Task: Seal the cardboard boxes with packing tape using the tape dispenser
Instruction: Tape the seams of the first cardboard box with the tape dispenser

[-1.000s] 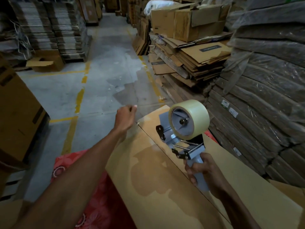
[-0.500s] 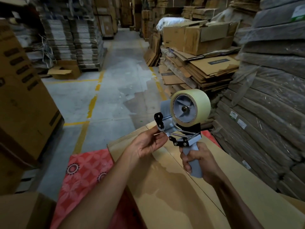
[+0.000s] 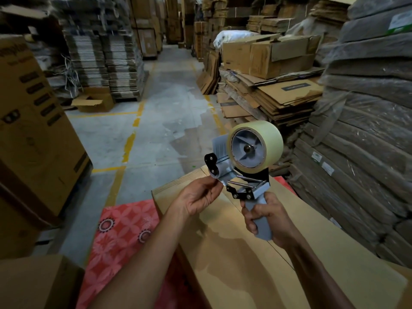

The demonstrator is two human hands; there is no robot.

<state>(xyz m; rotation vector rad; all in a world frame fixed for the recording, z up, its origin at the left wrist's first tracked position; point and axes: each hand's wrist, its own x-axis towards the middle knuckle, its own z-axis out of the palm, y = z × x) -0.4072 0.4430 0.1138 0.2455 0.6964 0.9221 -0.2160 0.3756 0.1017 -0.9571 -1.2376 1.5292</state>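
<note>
Right grip: my right grip (image 3: 268, 221) is wrapped tight round the grey plastic handle of the tape dispenser (image 3: 249, 192). It holds the dispenser upright in the air just above the box.
Left grip: my left grip (image 3: 198, 197) is narrow, with thumb and fingers pinched at the dispenser's front lip. I cannot tell whether a loose tape end sits between them.
Tape: one tape roll (image 3: 273, 139), wide, pale and glossy, sits on a grey spoked hub.
Box: one long cardboard box (image 3: 234, 264) lies flat under both hands. It is smooth and brown, and its centre seam (image 3: 275, 247) runs away from me.
Box edges: the far end is just ahead of the dispenser. The left edge drops to a red patterned mat (image 3: 124, 226).
Open room: a concrete floor (image 3: 160, 103) aisle with worn yellow lines (image 3: 128, 147) runs straight ahead.
Left side: one tall printed carton (image 3: 33, 141) stands near, and one plain carton (image 3: 33, 284) is at the lower corner.
Right side: a wall of plastic-wrapped flat cardboard stacks (image 3: 367, 152) stands close beside the box.
Further off: one small open box (image 3: 93, 101) sits on the floor.
</note>
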